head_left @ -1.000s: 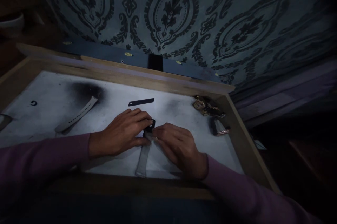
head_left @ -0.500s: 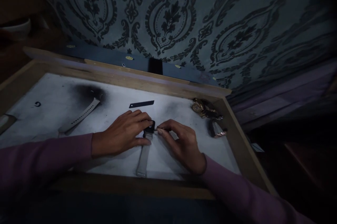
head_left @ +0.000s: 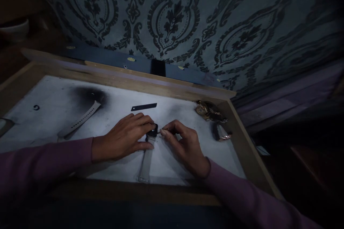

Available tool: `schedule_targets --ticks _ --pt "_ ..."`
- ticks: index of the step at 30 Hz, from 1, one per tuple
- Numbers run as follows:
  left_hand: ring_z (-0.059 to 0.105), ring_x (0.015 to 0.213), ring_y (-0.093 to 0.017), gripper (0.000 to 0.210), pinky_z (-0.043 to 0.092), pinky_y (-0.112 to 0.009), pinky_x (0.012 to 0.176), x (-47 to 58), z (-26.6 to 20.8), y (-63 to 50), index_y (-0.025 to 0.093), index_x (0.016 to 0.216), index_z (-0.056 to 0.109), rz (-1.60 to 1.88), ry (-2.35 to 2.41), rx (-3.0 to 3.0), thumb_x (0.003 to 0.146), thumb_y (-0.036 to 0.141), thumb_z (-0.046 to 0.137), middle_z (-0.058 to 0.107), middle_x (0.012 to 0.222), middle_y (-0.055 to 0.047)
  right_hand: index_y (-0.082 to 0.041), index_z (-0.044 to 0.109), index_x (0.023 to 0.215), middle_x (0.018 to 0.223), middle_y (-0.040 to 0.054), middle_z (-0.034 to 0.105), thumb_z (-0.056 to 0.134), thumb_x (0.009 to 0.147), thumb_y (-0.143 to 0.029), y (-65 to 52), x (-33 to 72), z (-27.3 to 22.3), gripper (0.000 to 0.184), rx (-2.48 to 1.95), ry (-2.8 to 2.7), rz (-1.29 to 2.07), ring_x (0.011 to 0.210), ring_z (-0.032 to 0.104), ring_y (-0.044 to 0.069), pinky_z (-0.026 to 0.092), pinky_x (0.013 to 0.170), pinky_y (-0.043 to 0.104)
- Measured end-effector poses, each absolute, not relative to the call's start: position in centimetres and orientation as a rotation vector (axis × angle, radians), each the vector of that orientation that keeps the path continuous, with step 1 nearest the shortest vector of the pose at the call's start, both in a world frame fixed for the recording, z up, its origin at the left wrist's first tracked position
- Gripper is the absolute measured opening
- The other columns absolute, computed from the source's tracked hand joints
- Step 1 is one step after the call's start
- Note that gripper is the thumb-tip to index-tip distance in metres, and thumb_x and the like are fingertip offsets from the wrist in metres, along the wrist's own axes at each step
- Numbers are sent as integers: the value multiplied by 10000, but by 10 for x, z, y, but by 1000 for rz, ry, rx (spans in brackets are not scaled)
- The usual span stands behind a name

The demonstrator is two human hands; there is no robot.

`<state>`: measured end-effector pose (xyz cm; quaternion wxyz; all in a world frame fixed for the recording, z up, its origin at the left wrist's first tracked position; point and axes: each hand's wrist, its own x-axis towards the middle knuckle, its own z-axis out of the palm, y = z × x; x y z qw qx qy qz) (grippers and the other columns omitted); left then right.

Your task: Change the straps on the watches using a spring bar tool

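Observation:
A black watch case [head_left: 152,130] with a pale grey strap [head_left: 145,164] lies on the white bottom of the wooden tray. My left hand [head_left: 125,134] grips the case at its left side, fingertips over the top and thumb low by the strap. At the right edge of the case, my right hand [head_left: 184,143] pinches a thin, small tool [head_left: 158,132] between thumb and forefinger, its tip against or very near the case. The tool's exact kind is too small and dark to tell. Just beyond the hands rests a dark cutter blade [head_left: 144,106].
The wooden tray's wall [head_left: 161,88] surrounds the work. A pale strap with holes [head_left: 84,119] lies left, near a small dark curled piece [head_left: 36,107]. A gold watch [head_left: 202,110] and a dark-strapped watch [head_left: 222,132] sit at right. A bowl [head_left: 16,30] stands upper left.
Both hands keep nearly the same place around the watch. My right fingertips have shifted very slightly. The whole view has moved a little.

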<state>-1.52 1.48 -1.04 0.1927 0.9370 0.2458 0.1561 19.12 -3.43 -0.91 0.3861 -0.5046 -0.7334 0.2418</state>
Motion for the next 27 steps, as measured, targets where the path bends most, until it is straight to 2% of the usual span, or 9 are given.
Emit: schedule_targets --ticks 8,18,22,27 --pt "557 1024 -255 397 466 -387 830 -15 -11 15 173 1158 576 437 695 2625 884 457 610 595 1170 -87 -198 560 792 651 -10 589 575 900 -186 -35 190 -7 109 -1225 -1941 557 560 558 124 428 526 238" --pt "551 1031 -254 376 467 -400 844 -14 -10 15 172 1163 562 419 690 2611 878 405 639 589 1181 -86 -202 541 824 662 10 593 478 927 -137 -35 188 1 137 -1076 -2213 391 550 547 141 424 520 256" --pt "548 1024 -251 392 470 -397 843 -15 -9 16 172 1160 556 407 690 2619 873 425 639 588 1182 -84 -193 553 791 646 5 599 533 919 -186 -34 189 -1 130 -1170 -2060 551 558 562 139 426 524 251" --pt "551 1010 -247 356 466 -379 814 -15 -10 16 188 1128 563 425 677 2618 886 443 616 592 1170 -77 -181 570 729 617 -3 597 619 883 -364 -30 191 -5 244 -1331 -1644 1019 543 555 125 439 508 235"
